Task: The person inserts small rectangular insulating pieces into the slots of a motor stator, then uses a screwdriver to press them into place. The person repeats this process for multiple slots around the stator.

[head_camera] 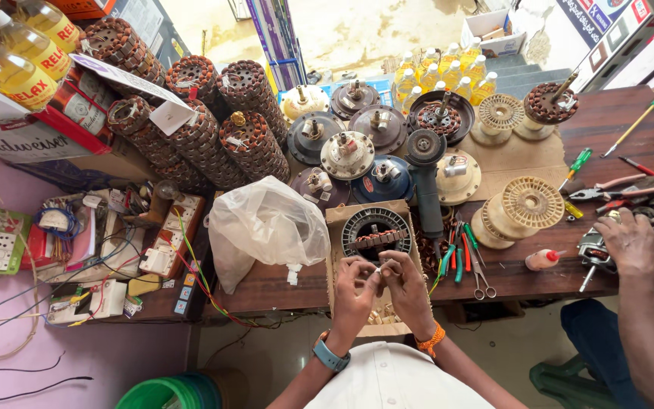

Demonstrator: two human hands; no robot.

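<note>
My left hand (353,286) and my right hand (405,284) meet just below a round fan stator (375,231) with copper windings, which lies in an open cardboard box (337,220). Between the fingertips of both hands sits a small pale piece (379,266), too small to identify. A blue watch is on my left wrist, and my right wrist wears an orange thread band. Small pale bits lie in the box under my hands.
A white plastic bag (266,223) lies left of the box. Stacked wound stators (213,125), motor covers (346,151), an angle grinder (427,182), cream spools (527,204), pliers and scissors (463,257) crowd the wooden table (266,288). Another person's hand (630,242) rests on a motor at right.
</note>
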